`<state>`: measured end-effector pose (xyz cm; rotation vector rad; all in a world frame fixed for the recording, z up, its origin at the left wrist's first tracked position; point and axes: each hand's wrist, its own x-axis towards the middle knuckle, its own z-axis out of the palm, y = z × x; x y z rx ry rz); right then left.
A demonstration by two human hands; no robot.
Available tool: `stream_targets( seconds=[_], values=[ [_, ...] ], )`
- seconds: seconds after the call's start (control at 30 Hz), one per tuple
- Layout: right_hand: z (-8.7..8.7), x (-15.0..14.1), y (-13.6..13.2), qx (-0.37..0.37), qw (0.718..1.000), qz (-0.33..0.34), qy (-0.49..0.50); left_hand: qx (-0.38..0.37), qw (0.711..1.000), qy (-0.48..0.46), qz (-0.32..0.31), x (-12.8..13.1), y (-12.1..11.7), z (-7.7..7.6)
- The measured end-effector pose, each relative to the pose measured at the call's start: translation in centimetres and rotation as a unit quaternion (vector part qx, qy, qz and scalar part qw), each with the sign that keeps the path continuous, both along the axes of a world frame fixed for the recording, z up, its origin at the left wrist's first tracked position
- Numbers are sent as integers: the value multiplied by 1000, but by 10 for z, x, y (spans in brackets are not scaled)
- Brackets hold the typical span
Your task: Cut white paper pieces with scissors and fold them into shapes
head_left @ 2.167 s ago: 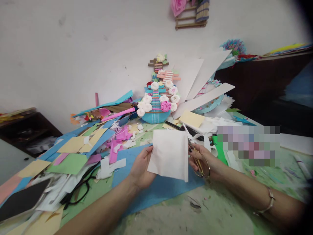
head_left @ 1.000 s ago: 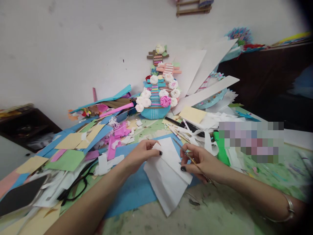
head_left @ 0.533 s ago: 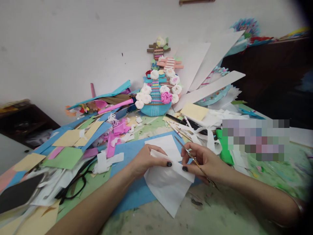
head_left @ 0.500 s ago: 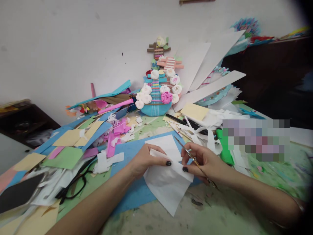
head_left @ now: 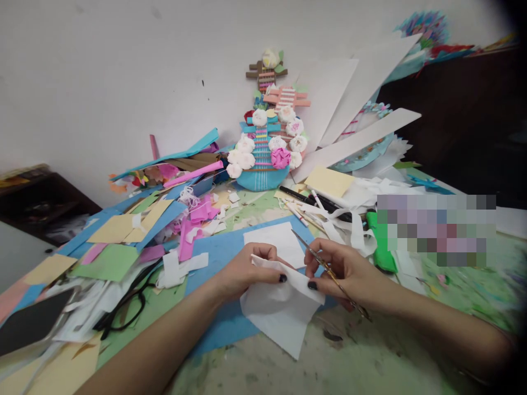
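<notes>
A sheet of thin white crepe paper (head_left: 280, 315) hangs between my hands, its top edge folded over. My left hand (head_left: 251, 269) pinches that folded edge between thumb and fingers. My right hand (head_left: 337, 269) grips the same edge farther right with thumb and fingertips. Small gold-handled scissors (head_left: 329, 270) rest in my right hand too, their blades closed and pointing up and left. Behind the hands, a second white sheet (head_left: 272, 241) lies on a blue paper sheet (head_left: 222, 329).
A blue paper lute with white flowers (head_left: 263, 178) stands against the wall. Pens (head_left: 296, 195) and white strips lie right of centre, near a green roll (head_left: 381, 241). At left are coloured papers (head_left: 111, 263), black-framed glasses (head_left: 123, 318) and a phone (head_left: 35, 321).
The hanging crepe paper has shifted slightly, and its folded edge is drawn tauter between my hands. The left fingers have curled a little more. The view has tilted slightly.
</notes>
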<state>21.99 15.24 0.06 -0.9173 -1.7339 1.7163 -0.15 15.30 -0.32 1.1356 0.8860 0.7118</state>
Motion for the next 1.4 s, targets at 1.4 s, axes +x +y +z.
stream_targets(
  seconds=[1.4],
  values=[
    [-13, 15, 14, -52, 979, 185, 65, 145, 985, -53, 83, -13, -1, 11]
  ],
)
